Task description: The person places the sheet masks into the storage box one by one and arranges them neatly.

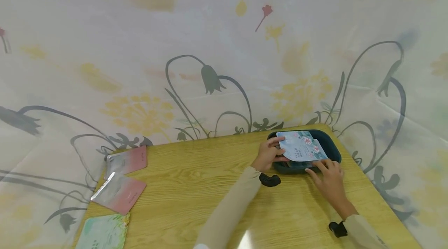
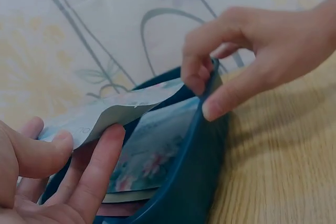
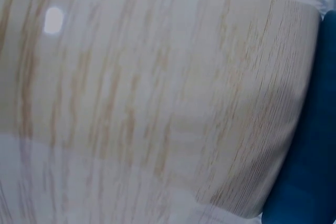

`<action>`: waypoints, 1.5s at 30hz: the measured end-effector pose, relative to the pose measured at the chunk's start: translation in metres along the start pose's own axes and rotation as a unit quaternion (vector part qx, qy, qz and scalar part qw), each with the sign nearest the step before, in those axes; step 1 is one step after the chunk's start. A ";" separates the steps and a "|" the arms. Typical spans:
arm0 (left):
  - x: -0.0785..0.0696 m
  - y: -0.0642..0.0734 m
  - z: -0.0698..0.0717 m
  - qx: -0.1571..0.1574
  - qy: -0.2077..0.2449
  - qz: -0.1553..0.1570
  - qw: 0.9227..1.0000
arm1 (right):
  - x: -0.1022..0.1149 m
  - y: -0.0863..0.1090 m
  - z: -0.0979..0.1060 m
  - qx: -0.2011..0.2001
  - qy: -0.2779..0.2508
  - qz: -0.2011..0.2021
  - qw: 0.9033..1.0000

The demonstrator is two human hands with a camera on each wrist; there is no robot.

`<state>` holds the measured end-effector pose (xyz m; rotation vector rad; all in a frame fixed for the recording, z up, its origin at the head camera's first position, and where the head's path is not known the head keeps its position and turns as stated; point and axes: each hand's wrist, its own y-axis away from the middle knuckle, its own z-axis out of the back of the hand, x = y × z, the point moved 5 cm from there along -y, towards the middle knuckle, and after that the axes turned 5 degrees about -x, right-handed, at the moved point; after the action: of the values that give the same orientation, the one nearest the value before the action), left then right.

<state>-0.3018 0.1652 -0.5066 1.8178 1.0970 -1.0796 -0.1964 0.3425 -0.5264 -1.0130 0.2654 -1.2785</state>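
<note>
A pale blue sheet mask packet [image 1: 301, 148] with pink flowers is pinched by my left hand [image 1: 267, 153] over a dark teal bin [image 1: 336, 155]. In the left wrist view, the thumb is on top of the packet and the fingers are beneath its bent near edge. My right hand [image 1: 330, 184] grips the bin's near rim, thumb outside and fingers curled over it, close to the packet's far end. Beneath the lifted packet, another floral packet [image 2: 152, 153] lies inside the bin on more flat packets. The right wrist view shows the bin's outer wall [image 3: 304, 161] but no hand.
Two pink and silver packets [image 1: 134, 161] lie at the table's left edge, one nearer me. A green floral packet [image 1: 103, 233] lies in front of them, cut off by the frame. The wood-grain table [image 1: 189, 179] meets a flower-printed curtain [image 1: 224, 39] behind.
</note>
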 end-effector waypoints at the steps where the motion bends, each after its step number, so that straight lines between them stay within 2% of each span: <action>1: 0.001 -0.001 -0.002 -0.002 -0.010 -0.005 1.000 | 0.001 0.000 0.000 0.000 0.001 0.001 1.000; 7: 0.009 -0.007 -0.014 -0.007 -0.064 -0.046 0.997 | 0.001 0.000 -0.002 0.000 0.003 0.001 1.000; 12: 0.013 -0.010 -0.019 -0.053 -0.083 -0.087 0.991 | 0.000 0.000 -0.001 0.004 0.011 -0.005 1.000; 18: 0.014 -0.009 -0.023 -0.112 -0.143 -0.122 0.976 | -0.001 0.000 0.002 0.000 0.015 -0.009 1.000; 22: 0.012 -0.006 -0.022 -0.123 -0.194 -0.122 0.966 | 0.000 0.000 0.001 0.003 0.016 -0.007 1.000; 23: 0.011 -0.006 -0.021 -0.125 -0.212 -0.125 0.961 | 0.000 0.000 0.001 0.003 0.016 -0.008 1.000; 28: 0.005 -0.003 -0.017 -0.111 -0.258 -0.141 0.949 | 0.000 0.000 0.002 0.007 0.017 -0.015 1.000; 30: 0.001 -0.001 -0.017 -0.096 -0.263 -0.150 0.948 | 0.000 0.000 0.002 0.008 0.018 -0.017 1.000; 34: -0.008 0.007 -0.011 -0.068 -0.291 -0.172 0.939 | 0.001 0.000 0.001 0.010 0.018 -0.017 1.000; 35: -0.010 0.010 -0.010 -0.055 -0.293 -0.174 0.939 | 0.001 0.000 0.001 0.010 0.018 -0.017 1.000; 38: -0.016 0.017 -0.003 -0.017 -0.305 -0.171 0.937 | 0.000 0.000 0.001 0.011 0.018 -0.018 1.000; 42: -0.022 0.026 0.010 0.019 -0.331 -0.160 0.930 | 0.000 0.000 0.001 0.012 0.019 -0.020 1.000; 45: -0.026 0.034 0.023 0.040 -0.332 -0.148 0.931 | 0.000 -0.001 0.001 0.013 0.020 -0.020 1.000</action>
<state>-0.2844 0.1248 -0.4863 1.1955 0.9204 -1.7710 -0.1961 0.3428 -0.5254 -0.9757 0.2598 -1.3373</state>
